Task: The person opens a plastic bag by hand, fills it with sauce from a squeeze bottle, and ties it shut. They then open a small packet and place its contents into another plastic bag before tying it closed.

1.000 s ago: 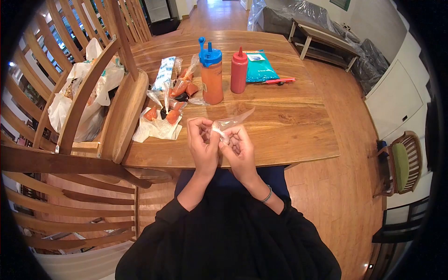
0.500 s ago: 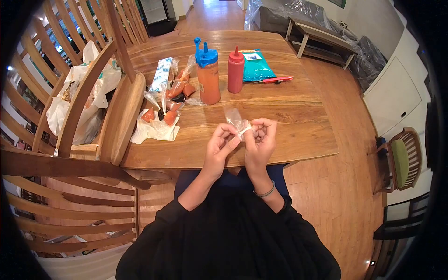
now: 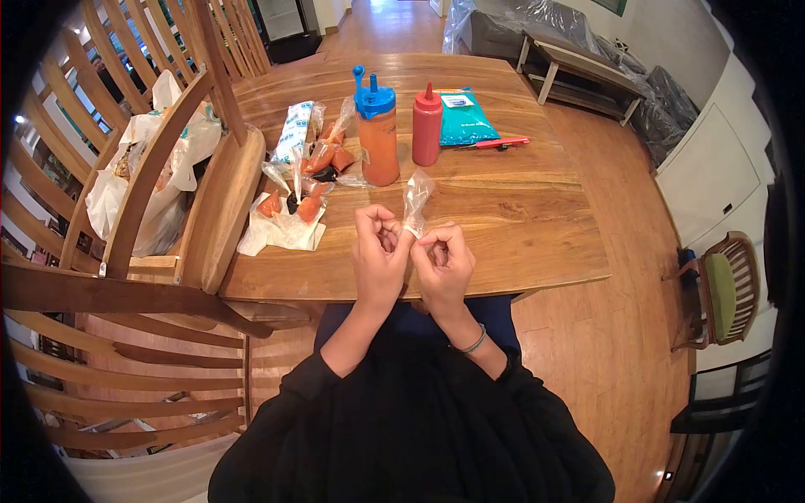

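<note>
A small clear plastic bag (image 3: pixel 417 194) stands up from between my fingertips, over the near part of the table. My left hand (image 3: pixel 380 256) is closed in a pinch on the bag's lower end. My right hand (image 3: pixel 443 261) pinches the same end from the other side. Beyond them are a sauce bottle with a blue cap (image 3: pixel 378 138), full of orange sauce, and a red squeeze bottle (image 3: pixel 427 127). To the left, several small knotted bags of orange sauce (image 3: pixel 311 204) lie on and behind a white napkin (image 3: pixel 283 235).
On the wooden table (image 3: pixel 520 243) are a teal packet (image 3: pixel 466 119), a red-handled cutter (image 3: pixel 496 143) and a white-and-blue packet (image 3: pixel 293 132). Wooden chairs (image 3: pixel 239 197) stand close on the left, one holding a white plastic bag (image 3: pixel 155 205).
Both hands have shifted slightly left and drawn in around the clear bag's lower end. The bag now points upright and away from me, where it was bunched between my fingers.
</note>
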`<state>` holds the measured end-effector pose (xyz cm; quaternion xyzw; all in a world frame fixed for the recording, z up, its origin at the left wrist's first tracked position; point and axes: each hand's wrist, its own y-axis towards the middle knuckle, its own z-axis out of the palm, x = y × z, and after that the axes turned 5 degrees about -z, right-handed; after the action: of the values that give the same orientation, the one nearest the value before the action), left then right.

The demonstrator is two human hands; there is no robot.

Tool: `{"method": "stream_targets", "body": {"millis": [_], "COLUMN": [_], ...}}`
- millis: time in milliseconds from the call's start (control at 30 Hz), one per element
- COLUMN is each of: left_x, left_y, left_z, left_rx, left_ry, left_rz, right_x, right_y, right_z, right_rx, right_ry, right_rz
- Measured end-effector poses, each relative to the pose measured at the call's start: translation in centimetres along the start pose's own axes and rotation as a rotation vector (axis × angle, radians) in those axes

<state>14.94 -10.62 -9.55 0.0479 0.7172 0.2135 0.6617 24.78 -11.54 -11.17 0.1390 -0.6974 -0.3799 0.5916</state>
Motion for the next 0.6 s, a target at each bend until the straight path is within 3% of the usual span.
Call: {"method": "stream_targets", "body": {"millis": [200, 233, 333, 433, 600], "left_x": [1.0, 1.2, 1.3, 0.6, 0.1], "left_y": [2.1, 2.3, 2.0, 0.9, -0.8], "left_z": [-0.1, -0.1, 0.2, 0.3, 1.0], "left_rx": [-0.13, -0.125, -0.072, -0.032, 0.012], "left_ry": [0.248, 0.268, 0.104, 0.211, 0.258], "left_rz": [0.181, 0.241, 0.13, 0.112, 0.28], "right_x": [0.7, 0.7, 0.6, 0.2, -0.7], "right_y": [0.1, 0.2, 0.2, 0.4, 1.3], "right_z": [0.3, 0.3, 0.3, 0.0, -0.9], "right_rx": [0.16, 0.141, 0.077, -0.008, -0.078], "right_ry": [-0.077, -0.085, -0.106, -0.137, -0.173], "right_rz": [-0.112, -0.102, -0.031, 0.041, 0.017]}}
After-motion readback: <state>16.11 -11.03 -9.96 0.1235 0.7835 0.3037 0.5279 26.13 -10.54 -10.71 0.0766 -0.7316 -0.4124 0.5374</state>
